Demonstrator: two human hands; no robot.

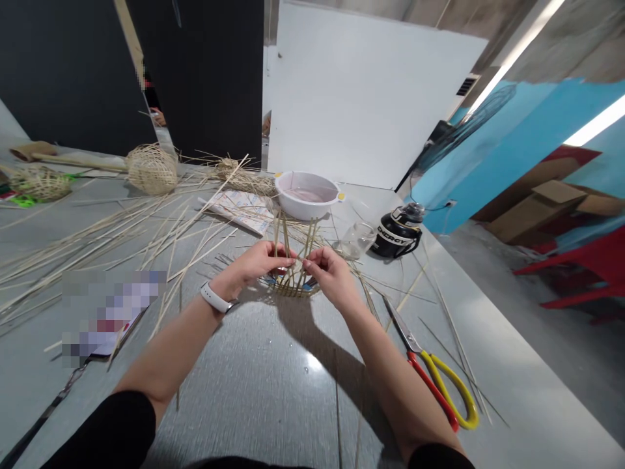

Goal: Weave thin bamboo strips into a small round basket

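Note:
A small piece of bamboo weaving (295,290) rests on the grey table, its thin strips standing upright from a woven base. At its left side, my left hand (256,264) pinches the strips between thumb and fingers; a white band circles that wrist. From the right, my right hand (332,270) pinches strips near the rim, close to the left fingertips. Something colourful shows inside the weaving, too small to tell. My fingers hide part of the upright strips.
Scissors (420,358) with red and yellow handles lie at right. Behind stand a white basin (307,198), a clear glass (359,241) and a black jug (398,231). Loose strips (97,241) and a woven ball (151,170) are at left, beyond a blurred card (117,316).

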